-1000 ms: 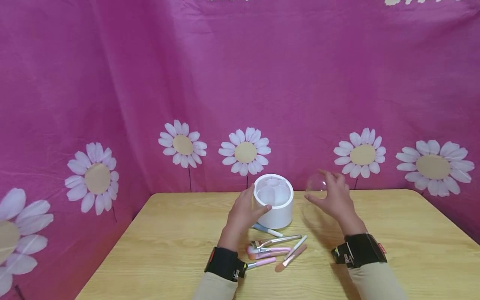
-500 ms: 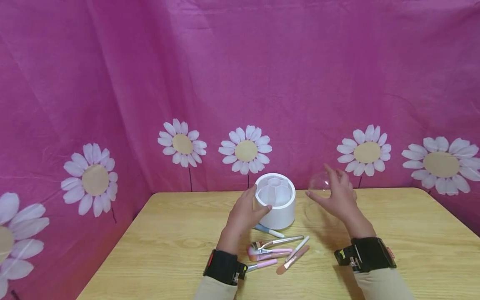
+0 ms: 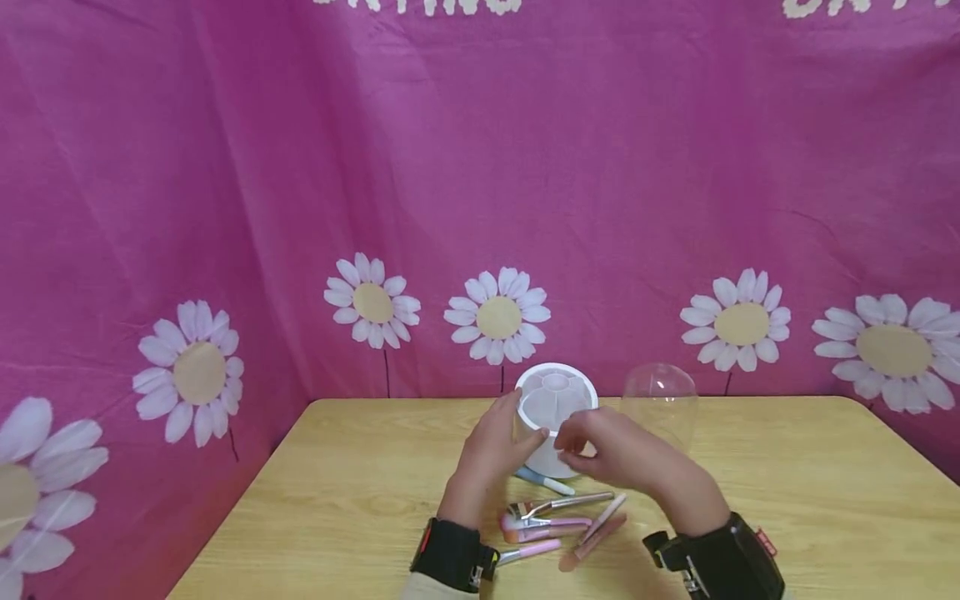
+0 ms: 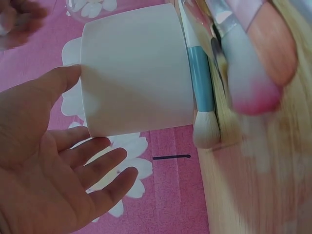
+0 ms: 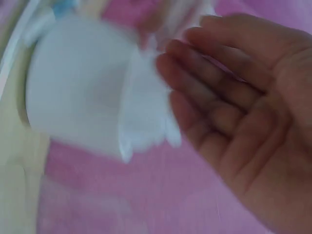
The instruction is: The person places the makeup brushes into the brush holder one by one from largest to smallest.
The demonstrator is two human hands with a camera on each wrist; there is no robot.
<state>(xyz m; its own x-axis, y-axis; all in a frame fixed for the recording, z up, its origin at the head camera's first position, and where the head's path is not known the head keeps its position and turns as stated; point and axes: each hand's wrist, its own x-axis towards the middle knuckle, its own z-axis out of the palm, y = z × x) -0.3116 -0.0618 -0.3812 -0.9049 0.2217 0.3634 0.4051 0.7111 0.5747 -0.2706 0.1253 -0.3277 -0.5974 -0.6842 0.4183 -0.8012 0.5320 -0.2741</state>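
Since the loose, empty right hand (image 3: 611, 446) quit the clear cover (image 3: 660, 404), 1 white holder (image 3: 551, 458), lower centre, relaxed left hand (image 3: 493, 443) touching, seems accessible.

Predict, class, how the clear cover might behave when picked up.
The clear cover is probably light, since its see-through wall looks thin. Its glossy highlight suggests it may feel slippery. Its rounded side could roll if tipped over.

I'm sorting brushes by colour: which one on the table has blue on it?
The blue-banded brush lying by the foot of the white container; the other brushes show no blue and lie farther from it.
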